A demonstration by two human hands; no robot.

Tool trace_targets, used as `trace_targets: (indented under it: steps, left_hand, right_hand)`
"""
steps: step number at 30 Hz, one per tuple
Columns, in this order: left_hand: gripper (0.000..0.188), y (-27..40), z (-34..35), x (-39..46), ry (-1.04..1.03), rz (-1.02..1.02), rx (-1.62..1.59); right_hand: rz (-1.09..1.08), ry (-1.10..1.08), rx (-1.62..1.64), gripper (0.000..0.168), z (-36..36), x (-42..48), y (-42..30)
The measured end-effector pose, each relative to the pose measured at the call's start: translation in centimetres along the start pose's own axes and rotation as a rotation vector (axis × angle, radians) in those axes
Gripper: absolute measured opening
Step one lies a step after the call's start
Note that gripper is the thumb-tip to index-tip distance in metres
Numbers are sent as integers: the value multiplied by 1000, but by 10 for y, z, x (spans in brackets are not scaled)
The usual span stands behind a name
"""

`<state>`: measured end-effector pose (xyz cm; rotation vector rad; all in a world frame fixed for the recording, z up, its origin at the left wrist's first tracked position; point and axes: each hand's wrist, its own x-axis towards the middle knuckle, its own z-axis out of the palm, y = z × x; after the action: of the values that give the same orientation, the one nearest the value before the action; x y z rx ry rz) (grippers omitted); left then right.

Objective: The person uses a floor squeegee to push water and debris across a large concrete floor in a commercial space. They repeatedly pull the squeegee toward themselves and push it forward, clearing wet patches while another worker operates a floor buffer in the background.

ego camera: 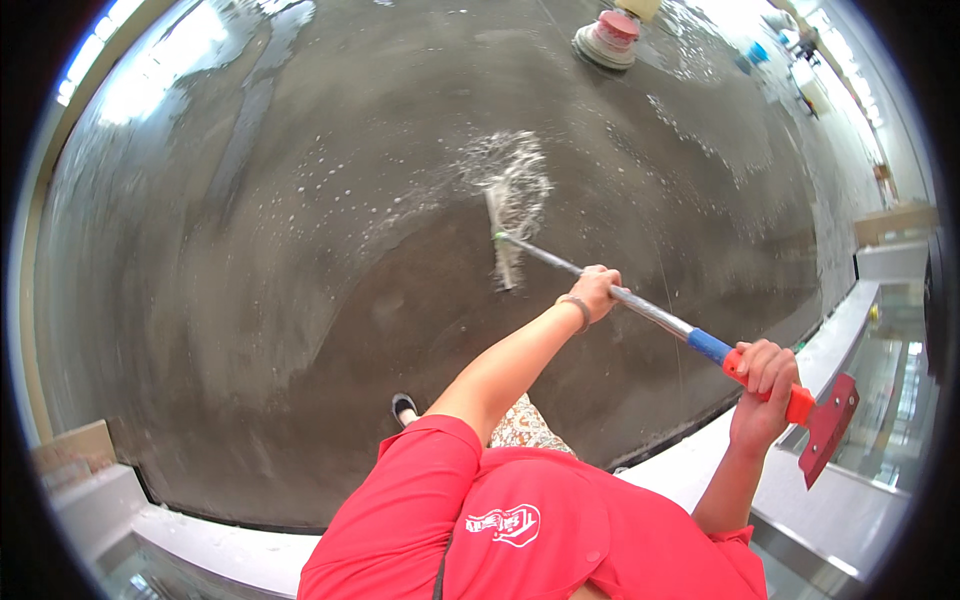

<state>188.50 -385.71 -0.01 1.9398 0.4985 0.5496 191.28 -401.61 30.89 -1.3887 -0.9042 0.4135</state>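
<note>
My left hand (596, 292) grips the grey metal pole (651, 309) partway down, with a band around its wrist. Around the orange handle (766, 386) at the pole's upper end, below a blue sleeve, my right hand (766, 371) is closed. A red scraper head (829, 431) with a blade sticks out beyond that hand. The pole's far end meets a long, narrow floor squeegee (501, 240), which rests on the wet grey floor (420, 315). Whitish foamy water (517, 176) lies along the squeegee's far side; motion blurs its edge.
A floor scrubbing machine (611, 37) with a reddish top stands on the wet floor ahead. A blue bucket (756, 52) and a person (806, 43) are at the far right. A white ledge (225, 551) with glass beyond borders the floor near me. One of my shoes (405, 409) shows.
</note>
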Motion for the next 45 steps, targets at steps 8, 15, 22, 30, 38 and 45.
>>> trace_targets:
  steps: [8,15,22,30,38,45]
  left_hand:
    - [18,48,-142,-117,159,21,159]
    - [20,-61,-379,-399,538,-478,459]
    - [27,-121,-474,-599,931,-853,601]
    - [23,-170,-480,-509,985,-573,493]
    - [26,-108,-414,-188,758,-157,174]
    - [26,-76,-314,-6,496,-27,-73]
  right_hand:
    - [-119,-56,583,41,91,9,-62]
    - [329,-624,841,39,381,-54,-12]
    - [389,-1344,271,15,591,-176,40]
    - [530,-1053,265,18,589,-124,42]
    - [106,-646,470,33,422,56,20]
    - [7,-314,275,32,307,132,9]
